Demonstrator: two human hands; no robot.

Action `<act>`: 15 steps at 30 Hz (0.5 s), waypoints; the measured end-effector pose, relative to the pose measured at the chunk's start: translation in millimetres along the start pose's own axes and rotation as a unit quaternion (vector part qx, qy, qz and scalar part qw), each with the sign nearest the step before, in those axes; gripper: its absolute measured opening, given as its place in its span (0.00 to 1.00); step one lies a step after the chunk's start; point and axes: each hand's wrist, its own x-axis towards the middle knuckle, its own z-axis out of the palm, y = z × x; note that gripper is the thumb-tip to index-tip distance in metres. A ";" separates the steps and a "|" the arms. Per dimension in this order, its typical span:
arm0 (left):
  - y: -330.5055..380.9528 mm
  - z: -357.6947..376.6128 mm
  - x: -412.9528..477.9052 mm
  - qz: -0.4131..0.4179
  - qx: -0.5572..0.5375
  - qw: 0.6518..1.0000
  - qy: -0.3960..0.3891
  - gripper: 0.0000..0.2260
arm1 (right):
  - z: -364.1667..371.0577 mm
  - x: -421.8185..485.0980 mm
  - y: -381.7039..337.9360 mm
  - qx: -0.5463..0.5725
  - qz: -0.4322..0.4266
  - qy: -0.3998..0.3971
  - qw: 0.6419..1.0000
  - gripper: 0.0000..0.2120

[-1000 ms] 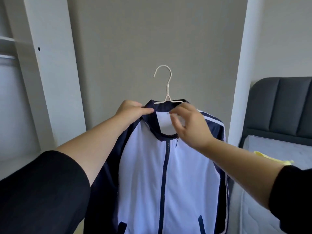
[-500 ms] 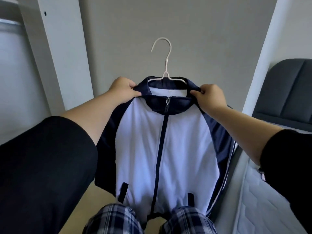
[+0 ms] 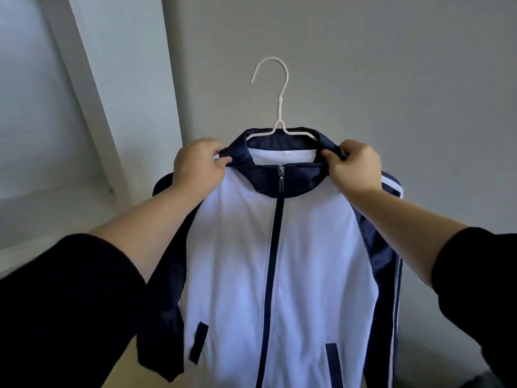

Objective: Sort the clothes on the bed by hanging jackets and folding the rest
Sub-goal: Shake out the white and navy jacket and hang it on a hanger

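Right now a white and navy jacket (image 3: 279, 247) fills the centre and lower half of the frame, zipped up to the collar and draped on a white hanger (image 3: 275, 105) whose hook rises free at upper centre against the grey wall (image 3: 391, 65). At centre left, the left hand (image 3: 195, 166) pinches the left end of the navy collar between thumb and curled fingers. At centre right, the right hand (image 3: 355, 169) grips the other end the same way. Both forearms come up from black sleeves at the bottom corners. A white cupboard post (image 3: 117, 93) slants down the upper left.
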 end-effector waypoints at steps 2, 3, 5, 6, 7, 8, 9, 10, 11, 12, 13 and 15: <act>-21.1 10.9 24.9 -0.008 0.005 1.000 0.001 0.10 | 31.3 24.8 -3.4 0.012 0.000 -0.018 1.000 0.22; -28.4 12.2 37.1 -0.016 0.014 1.000 -0.008 0.09 | 42.4 35.1 -7.5 0.015 0.002 -0.032 0.999 0.22; -39.1 5.7 59.7 -0.032 0.033 0.998 -0.032 0.11 | 55.1 53.8 -19.8 0.012 0.010 -0.070 0.997 0.23; -41.5 -2.3 71.1 -0.037 0.040 0.998 -0.041 0.11 | 56.8 64.4 -29.5 0.013 0.014 -0.091 0.996 0.23; -42.5 -13.0 82.9 -0.042 0.049 0.997 -0.051 0.10 | 56.3 76.1 -41.3 0.018 0.015 -0.112 0.993 0.23; -42.5 -26.2 95.4 -0.048 0.060 0.995 -0.058 0.08 | 54.1 89.0 -55.2 0.025 0.016 -0.134 0.991 0.23; -41.4 -42.1 108.5 -0.055 0.072 0.994 -0.065 0.07 | 50.0 102.5 -71.5 0.032 0.016 -0.156 0.987 0.23; -39.4 -59.7 121.1 -0.063 0.082 0.992 -0.071 0.06 | 44.3 115.5 -89.8 0.037 0.016 -0.178 0.983 0.23; -36.8 -78.7 133.5 -0.076 0.088 0.990 -0.079 0.05 | 37.8 127.9 -109.7 0.043 0.016 -0.200 0.979 0.23; -34.1 -98.5 146.7 -0.091 0.091 0.988 -0.087 0.04 | 31.3 140.4 -130.3 0.052 0.016 -0.221 0.974 0.24; -30.4 -119.4 159.1 -0.109 0.090 0.986 -0.092 0.04 | 24.9 151.5 -151.0 0.060 0.016 -0.238 0.969 0.24; -23.3 -160.8 181.5 -0.135 0.093 0.983 -0.083 0.04 | 12.9 171.4 -193.2 0.072 0.021 -0.257 0.964 0.25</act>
